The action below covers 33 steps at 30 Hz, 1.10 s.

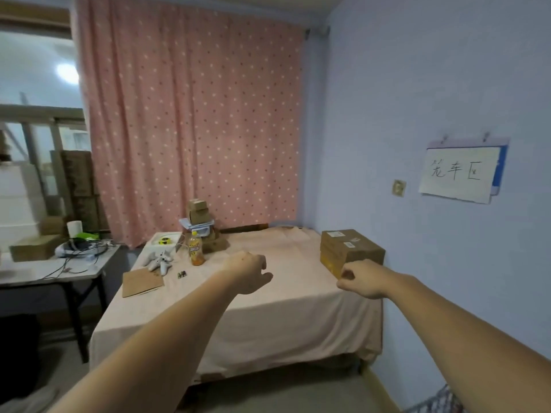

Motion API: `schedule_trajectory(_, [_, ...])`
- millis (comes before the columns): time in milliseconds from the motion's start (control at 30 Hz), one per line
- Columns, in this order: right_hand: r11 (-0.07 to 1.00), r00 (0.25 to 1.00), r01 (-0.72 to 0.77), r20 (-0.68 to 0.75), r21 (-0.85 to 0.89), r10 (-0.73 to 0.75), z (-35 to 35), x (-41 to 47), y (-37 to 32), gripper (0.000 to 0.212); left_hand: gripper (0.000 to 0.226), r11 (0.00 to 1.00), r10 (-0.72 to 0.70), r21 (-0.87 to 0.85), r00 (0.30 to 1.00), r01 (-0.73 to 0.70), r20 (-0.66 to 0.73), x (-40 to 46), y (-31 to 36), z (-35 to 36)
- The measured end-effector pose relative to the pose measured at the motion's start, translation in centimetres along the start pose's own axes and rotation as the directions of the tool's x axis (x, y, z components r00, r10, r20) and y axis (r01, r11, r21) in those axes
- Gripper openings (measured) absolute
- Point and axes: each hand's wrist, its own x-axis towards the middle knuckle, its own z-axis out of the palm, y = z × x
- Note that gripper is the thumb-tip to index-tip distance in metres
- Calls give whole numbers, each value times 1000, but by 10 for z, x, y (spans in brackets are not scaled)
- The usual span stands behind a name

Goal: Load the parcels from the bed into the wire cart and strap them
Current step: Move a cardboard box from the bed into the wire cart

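— What is sitting nearest the camera?

— Wire mesh (pixel 438 402), only a sliver, is showing at the lower right corner. Both arms are reaching over the bed (pixel 268 317); the left hand (pixel 249 271) and right hand (pixel 359 278) are hanging loosely curled, gripping nothing.

— And the parcels?

— Brown cardboard parcels (pixel 350 251) are lying stacked on the bed's right edge, against the blue wall, white labels on top, just beyond the right hand. A smaller pile of boxes (pixel 198 214) is standing at the far left corner, behind an orange drink bottle (pixel 196 248). A bench (pixel 53 269) is carrying cables beside the bed.
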Motion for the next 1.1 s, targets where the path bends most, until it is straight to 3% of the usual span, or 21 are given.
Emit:
schedule_trajectory(400, [999, 996, 46, 72, -16, -45, 0, 167, 22, 38, 50, 994, -70, -87, 997, 72, 26, 127, -34, 38])
schedule_trajectory(633, [999, 995, 42, 91, -29, -39, 11, 271, 36, 26, 47, 998, -30, -56, 997, 34, 75, 220, -61, 56])
schedule_trajectory(833, [999, 987, -51, 155, 10, 49, 21, 341, 54, 21, 48, 999, 44, -1, 990, -44, 132, 316, -80, 79])
schedule_trajectory(1100, [978, 958, -208, 208, 27, 198, 25, 409, 114, 37, 47, 983, 175, -80, 964, -162, 202, 450, -58, 128])
